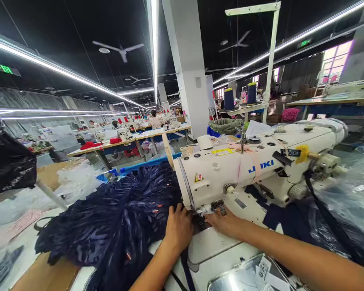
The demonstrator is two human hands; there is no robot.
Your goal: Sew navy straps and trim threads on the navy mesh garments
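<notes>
A white sewing machine marked JUKI reaches across the table from the right. My left hand is at the left of its needle area, fingers bent down onto navy fabric. On the other side of the needle my right hand pinches the same fabric; its fingertips are partly hidden under the machine head. A large pile of navy garments lies left of the machine, touching the area by my left hand. A narrow navy strap hangs down below my left wrist.
A clear-lidded tray with labels sits at the front. Plastic bags and navy fabric lie at right. Two navy thread cones stand behind the machine. A black bag hangs at far left. Other people work at tables farther back.
</notes>
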